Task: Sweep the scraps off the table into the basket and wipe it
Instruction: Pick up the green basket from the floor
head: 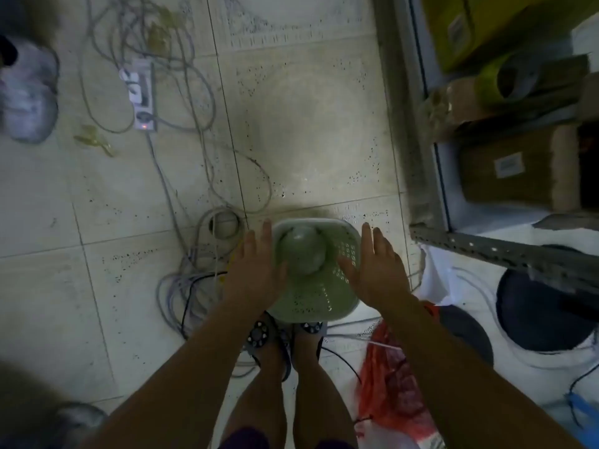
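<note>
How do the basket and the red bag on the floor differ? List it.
The basket is pale green and rigid with rows of holes; the red bag is soft and crumpled. The basket sits in front of the feet between the left hand and right hand; the red bag lies to the right, untouched. Both are on the floor.

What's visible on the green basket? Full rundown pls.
The green basket looks like pale green plastic with a lighter rim and rows of small perforations in its wall and base. It is squarish with rounded corners, upright, low over the tiled floor just ahead of the person's feet. A rounded grey-green object, blurred, lies inside. The left hand and right hand flank it with straight fingers; actual contact is unclear.
</note>
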The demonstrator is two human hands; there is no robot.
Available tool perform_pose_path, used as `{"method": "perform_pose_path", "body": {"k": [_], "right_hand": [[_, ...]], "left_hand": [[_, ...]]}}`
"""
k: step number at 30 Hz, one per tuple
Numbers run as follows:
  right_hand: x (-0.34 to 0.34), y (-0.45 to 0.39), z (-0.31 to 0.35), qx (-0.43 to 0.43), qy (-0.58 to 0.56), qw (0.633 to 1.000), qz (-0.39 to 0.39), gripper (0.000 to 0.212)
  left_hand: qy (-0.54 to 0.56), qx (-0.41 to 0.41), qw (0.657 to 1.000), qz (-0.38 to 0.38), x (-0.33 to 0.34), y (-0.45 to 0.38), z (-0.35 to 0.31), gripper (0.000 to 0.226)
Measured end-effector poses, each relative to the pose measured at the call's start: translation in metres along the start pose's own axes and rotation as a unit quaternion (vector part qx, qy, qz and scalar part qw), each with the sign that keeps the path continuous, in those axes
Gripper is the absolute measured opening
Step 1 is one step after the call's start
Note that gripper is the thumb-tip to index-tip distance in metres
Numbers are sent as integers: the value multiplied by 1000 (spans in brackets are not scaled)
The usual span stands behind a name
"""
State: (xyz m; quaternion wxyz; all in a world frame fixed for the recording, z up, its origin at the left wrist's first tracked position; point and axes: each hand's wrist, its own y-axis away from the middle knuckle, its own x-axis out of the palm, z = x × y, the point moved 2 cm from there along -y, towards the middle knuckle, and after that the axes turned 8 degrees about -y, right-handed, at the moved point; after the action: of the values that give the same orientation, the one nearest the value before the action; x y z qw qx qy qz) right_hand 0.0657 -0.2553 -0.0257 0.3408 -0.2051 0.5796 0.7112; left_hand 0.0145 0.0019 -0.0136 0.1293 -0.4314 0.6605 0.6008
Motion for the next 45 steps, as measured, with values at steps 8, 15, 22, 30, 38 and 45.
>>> {"method": "perform_pose_path", "body": {"k": [8,15,22,30,38,45], "right_hand": [[64,-15,-39,-9,-90,996,4,101],[83,-18,-47,-13,-79,996,-28,100],[48,1,-33,-23,-59,994,-92,88],[-64,60,17,-48,-64,984,-156,78],[-216,123,101,-104,-87,964,-228,78],[-329,180,162,-134,-104,942,-290,75]], "left_hand": [[40,-30,999,-3,73,-21,19,98],[44,-60,997,-26,88,-28,24,105],[21,-24,995,-91,55,-4,17,99],[70,-16,987,-146,-62,58,-5,91],[110,27,959,-261,-225,124,-24,88],[112,56,938,-323,-353,174,-47,84]]}}
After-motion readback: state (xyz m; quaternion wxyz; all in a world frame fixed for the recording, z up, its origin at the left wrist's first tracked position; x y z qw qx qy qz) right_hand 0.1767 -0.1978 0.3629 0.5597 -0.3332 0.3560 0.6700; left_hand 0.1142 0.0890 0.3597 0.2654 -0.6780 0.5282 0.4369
